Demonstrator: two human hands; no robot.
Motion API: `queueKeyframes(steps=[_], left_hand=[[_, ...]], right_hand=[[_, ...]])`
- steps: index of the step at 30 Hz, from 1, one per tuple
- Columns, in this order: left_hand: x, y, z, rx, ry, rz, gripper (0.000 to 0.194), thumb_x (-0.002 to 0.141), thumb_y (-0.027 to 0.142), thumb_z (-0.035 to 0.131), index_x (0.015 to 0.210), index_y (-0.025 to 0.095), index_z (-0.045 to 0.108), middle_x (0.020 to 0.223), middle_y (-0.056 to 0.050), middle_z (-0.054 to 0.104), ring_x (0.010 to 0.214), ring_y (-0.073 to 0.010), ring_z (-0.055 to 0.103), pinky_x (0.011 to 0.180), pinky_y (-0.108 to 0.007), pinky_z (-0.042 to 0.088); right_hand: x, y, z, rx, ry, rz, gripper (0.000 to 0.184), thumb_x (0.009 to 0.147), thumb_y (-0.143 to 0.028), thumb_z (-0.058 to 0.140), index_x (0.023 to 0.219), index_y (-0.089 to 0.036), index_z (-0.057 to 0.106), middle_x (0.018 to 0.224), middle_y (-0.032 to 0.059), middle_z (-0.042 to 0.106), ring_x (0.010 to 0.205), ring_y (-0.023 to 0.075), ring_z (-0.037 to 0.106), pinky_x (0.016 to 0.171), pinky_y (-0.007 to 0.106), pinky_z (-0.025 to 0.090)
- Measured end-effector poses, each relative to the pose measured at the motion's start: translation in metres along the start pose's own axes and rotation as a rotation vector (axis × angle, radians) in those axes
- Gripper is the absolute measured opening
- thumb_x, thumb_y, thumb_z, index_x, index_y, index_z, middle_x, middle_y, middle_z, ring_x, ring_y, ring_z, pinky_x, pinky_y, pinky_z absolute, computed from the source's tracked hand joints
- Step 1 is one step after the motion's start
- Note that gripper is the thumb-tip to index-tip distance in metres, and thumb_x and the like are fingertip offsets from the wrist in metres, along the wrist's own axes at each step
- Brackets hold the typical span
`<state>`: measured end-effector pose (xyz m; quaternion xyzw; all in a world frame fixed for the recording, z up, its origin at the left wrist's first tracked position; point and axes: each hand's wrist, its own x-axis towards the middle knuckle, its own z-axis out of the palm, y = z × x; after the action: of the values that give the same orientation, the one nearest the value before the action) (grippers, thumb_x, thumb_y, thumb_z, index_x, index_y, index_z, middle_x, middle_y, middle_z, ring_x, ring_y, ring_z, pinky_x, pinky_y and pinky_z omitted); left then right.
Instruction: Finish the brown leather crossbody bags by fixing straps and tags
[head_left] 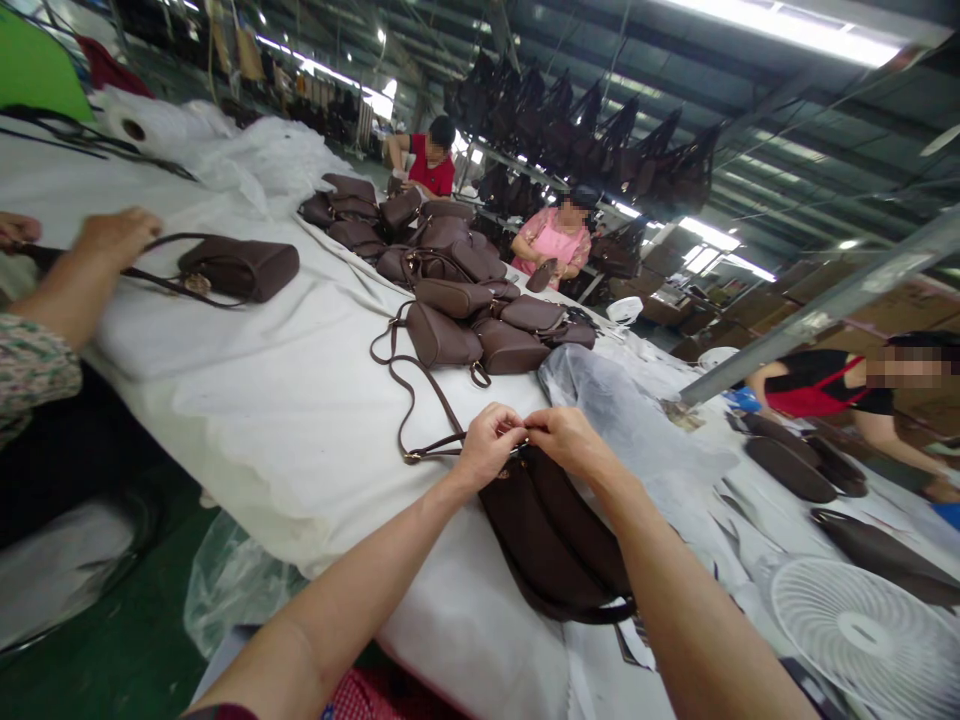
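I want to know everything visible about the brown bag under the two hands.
The brown bag looks like leather, with a lengthwise seam and small metal parts near its far end. It lies slantwise on the white table. The left hand and right hand pinch at that end, hiding details. A thin strap leads left from the hands; its attachment is hidden.

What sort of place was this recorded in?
Likely a bag factory or workshop: similar brown bags are heaped on a white-covered table, dark bags hang in the background, and several other people work nearby.
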<state>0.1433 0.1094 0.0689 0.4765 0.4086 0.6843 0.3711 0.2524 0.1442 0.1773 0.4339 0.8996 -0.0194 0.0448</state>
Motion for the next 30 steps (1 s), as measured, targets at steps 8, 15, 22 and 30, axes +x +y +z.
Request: queueKeyframes(steps=[8,15,22,30], left_hand=[[0.000,-0.004,-0.003,-0.169,-0.078,-0.148,0.004,0.082,0.019,0.049,0.079,0.017,0.051,0.072,0.002,0.052,0.067,-0.0106,0.054,0.059,-0.021,0.047],[-0.003,-0.008,0.000,0.066,0.015,-0.082,0.013,0.069,0.014,0.068,0.077,0.017,0.057,0.078,0.002,0.056,0.069,-0.0099,0.053,0.067,-0.022,0.044],[-0.004,-0.015,0.010,0.104,0.121,-0.091,0.012,0.070,0.022,0.068,0.062,0.016,0.061,0.064,0.003,0.055,0.062,-0.0099,0.050,0.060,-0.021,0.037],[-0.004,-0.014,0.000,-0.242,0.035,-0.214,0.017,0.062,0.027,0.071,0.058,0.014,0.060,0.055,0.004,0.054,0.054,-0.0080,0.046,0.056,-0.021,0.036]], right_hand=[[-0.002,-0.001,-0.001,0.007,0.014,-0.003,0.028,0.083,-0.023,0.048,0.072,-0.017,0.072,0.064,0.0023,0.067,0.061,0.0118,0.053,0.057,0.021,0.031],[-0.004,0.000,0.001,0.037,0.065,-0.022,0.028,0.083,-0.020,0.046,0.072,-0.017,0.072,0.067,0.0029,0.068,0.063,0.0125,0.055,0.059,0.022,0.031],[-0.004,0.004,0.007,0.177,0.117,-0.015,0.025,0.080,-0.019,0.052,0.088,-0.022,0.076,0.083,0.0024,0.075,0.076,0.0149,0.065,0.069,0.021,0.040],[-0.001,-0.002,0.012,0.120,0.166,0.078,0.025,0.076,-0.017,0.053,0.088,-0.023,0.075,0.085,0.0027,0.075,0.078,0.0156,0.066,0.069,0.022,0.042]])
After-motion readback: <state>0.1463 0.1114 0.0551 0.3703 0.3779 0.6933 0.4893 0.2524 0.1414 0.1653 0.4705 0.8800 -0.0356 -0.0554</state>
